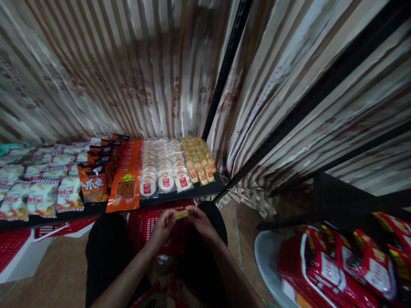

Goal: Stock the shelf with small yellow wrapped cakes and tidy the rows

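Observation:
Between my two hands is a small yellowish snack packet point(181, 214), held above a red plastic basket point(144, 220) that stands between my knees. Closed fingers of my left hand point(163, 223) pinch one end. My right hand point(199, 220) grips the other end, its fingers bent around it. Just beyond, on the dark shelf point(168, 199), are rows of similar yellow packets point(201, 164). Beside them to the left lie rows of round white crackers point(166, 182) in clear wrappers. Further left is a large orange bag point(124, 188) with a picture of snack sticks.
White snack bags point(41, 199) and orange-black bags point(93, 184) fill the shelf's left part. A black metal post point(224, 72) rises at its right end, before a striped curtain point(154, 51). Red bags point(374, 261) fill a basket at lower right. More red baskets point(14, 250) stand under the shelf.

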`<action>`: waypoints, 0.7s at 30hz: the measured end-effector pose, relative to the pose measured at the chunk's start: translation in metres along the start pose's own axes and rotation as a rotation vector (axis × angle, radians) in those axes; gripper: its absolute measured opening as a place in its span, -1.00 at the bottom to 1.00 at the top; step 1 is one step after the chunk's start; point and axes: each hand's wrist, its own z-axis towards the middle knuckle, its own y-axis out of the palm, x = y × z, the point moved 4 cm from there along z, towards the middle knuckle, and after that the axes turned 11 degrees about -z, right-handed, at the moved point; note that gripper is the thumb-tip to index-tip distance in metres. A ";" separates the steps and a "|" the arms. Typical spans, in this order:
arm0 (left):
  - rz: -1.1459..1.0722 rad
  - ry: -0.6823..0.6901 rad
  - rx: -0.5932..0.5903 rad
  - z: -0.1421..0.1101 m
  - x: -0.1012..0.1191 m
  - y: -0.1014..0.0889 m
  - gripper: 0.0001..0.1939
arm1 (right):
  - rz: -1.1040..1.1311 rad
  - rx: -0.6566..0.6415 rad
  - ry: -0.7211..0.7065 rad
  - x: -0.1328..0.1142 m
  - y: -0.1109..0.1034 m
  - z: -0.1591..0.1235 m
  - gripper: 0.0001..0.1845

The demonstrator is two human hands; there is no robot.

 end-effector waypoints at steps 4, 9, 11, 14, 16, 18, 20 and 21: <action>0.151 0.158 -0.026 0.000 -0.001 0.004 -0.77 | 0.010 -0.010 -0.032 -0.013 -0.005 -0.003 -0.66; 0.262 0.337 -0.080 -0.004 0.010 0.013 -0.83 | 0.003 0.009 -0.060 -0.026 -0.010 -0.006 -0.67; 0.314 0.365 -0.095 -0.007 0.015 0.017 -0.83 | 0.021 0.012 -0.068 -0.030 -0.011 -0.007 -0.70; 0.376 0.402 -0.135 -0.011 0.022 0.023 -0.79 | 0.088 0.005 -0.073 -0.032 -0.012 -0.007 -0.74; 0.420 0.417 -0.153 -0.013 0.024 0.026 -0.76 | 0.125 -0.001 -0.075 -0.032 -0.012 -0.007 -0.74; 0.461 0.423 -0.158 -0.013 0.023 0.027 -0.72 | 0.139 0.001 -0.073 -0.032 -0.013 -0.006 -0.73; 0.483 0.428 -0.156 -0.012 0.021 0.028 -0.71 | 0.163 0.010 -0.065 -0.032 -0.014 -0.005 -0.73; 0.482 0.431 -0.157 -0.012 0.020 0.028 -0.71 | 0.176 0.017 -0.060 -0.033 -0.015 -0.005 -0.73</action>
